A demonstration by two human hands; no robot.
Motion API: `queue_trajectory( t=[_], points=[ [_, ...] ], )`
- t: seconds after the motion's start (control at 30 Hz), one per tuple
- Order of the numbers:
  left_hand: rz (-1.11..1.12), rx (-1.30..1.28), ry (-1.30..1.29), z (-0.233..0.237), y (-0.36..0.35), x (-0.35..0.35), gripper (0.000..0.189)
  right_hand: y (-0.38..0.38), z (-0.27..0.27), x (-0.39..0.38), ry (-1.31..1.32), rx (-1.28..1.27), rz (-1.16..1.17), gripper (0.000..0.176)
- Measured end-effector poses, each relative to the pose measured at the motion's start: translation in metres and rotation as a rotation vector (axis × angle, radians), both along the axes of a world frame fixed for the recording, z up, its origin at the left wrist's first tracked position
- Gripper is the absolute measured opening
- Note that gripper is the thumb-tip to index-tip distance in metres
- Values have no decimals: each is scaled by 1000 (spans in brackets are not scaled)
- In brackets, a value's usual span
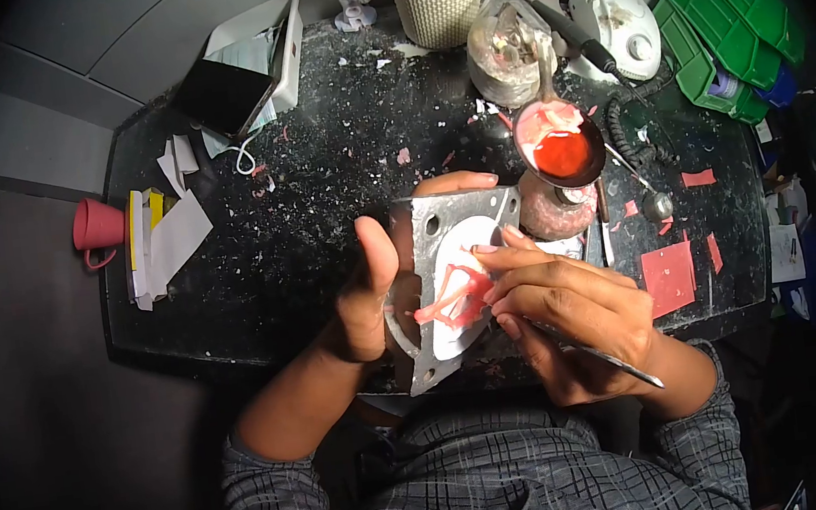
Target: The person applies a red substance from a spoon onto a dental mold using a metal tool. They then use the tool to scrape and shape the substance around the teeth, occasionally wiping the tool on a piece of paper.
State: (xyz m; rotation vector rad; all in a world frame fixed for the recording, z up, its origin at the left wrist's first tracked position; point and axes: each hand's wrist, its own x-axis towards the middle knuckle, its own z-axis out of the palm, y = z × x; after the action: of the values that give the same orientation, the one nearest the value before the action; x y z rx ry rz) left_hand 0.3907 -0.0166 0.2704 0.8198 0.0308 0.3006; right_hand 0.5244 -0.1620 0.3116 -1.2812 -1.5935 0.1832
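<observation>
My left hand (368, 285) grips a grey metal dental flask half (425, 369) from its left and far side, tilted up on edge. White plaster (474, 231) fills its middle, and pink-red wax (470, 291) lies on the plaster, with a strip reaching over the left rim. My right hand (585, 310) is closed around a thin metal wax carving tool (632, 369), whose flat end points down to the right. Its working end is hidden by my fingers. The right fingertips are at the plaster, beside the wax.
Beyond the flask, a ladle (599, 150) of melted red wax (561, 157) rests over a round glass burner (556, 213). A pink wax sheet (669, 278) lies to the right. Behind stand a cloudy jar (498, 73), a pen basket (441, 15) and a white machine (608, 21).
</observation>
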Motion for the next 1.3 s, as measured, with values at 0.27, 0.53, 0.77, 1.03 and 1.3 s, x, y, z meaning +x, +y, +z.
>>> queue_trajectory(
  t=[0.27,0.53,0.77,1.03,1.3],
  points=[
    [19,79,13,2,1,0,104,-1,-3,0,-4,2,-24,16],
    [36,107,16,2,2,-1,107,-2,1,4,77,-44,2,13],
    [-30,-129,0,5,8,-4,107,-14,15,27,423,142,15,18],
    [-138,-376,106,10,12,-3,128,-25,3,32,228,230,-75,49],
    [-148,-441,50,11,2,-2,121,-18,16,23,141,50,101,33]
  ],
)
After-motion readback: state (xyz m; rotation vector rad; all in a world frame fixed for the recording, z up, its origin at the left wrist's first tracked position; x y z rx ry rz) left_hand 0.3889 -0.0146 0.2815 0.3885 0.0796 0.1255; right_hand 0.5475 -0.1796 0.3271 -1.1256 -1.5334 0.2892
